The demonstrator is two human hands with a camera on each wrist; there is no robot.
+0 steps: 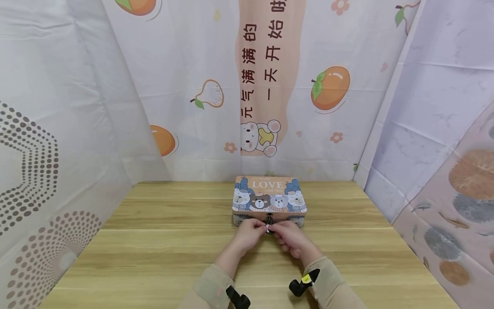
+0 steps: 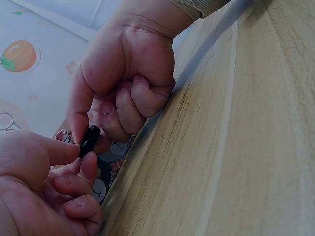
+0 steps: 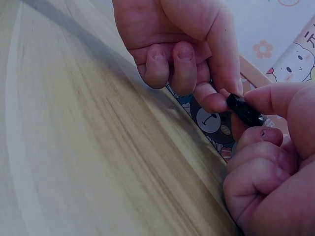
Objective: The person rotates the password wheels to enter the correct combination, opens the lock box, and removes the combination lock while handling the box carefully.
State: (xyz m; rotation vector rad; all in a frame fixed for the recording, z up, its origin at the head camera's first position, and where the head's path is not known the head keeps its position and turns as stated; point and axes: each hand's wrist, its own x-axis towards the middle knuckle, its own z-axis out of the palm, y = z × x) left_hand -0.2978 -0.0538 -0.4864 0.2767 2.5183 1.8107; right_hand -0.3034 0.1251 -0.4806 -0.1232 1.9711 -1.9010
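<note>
A tin box (image 1: 269, 195) with the word LOVE and cartoon bears on its lid stands on the table, lid down. At its front clasp (image 1: 270, 219), both hands meet around a small glossy black piece that looks like a padlock (image 2: 90, 141). My left hand (image 1: 248, 235) pinches it between thumb and index finger. From the other side, the thumb and forefinger of my right hand (image 1: 291, 237) pinch it too. A bit of silvery metal shows beside the padlock in the left wrist view. Fingers cover much of it, so its link to the clasp is unclear.
The wood-grain table (image 1: 162, 249) extends around the box. Behind it hangs a printed curtain (image 1: 185, 141) with fruit and lettering; more patterned sheets close off both sides. Black wrist cameras are strapped over the sleeves (image 1: 214, 283).
</note>
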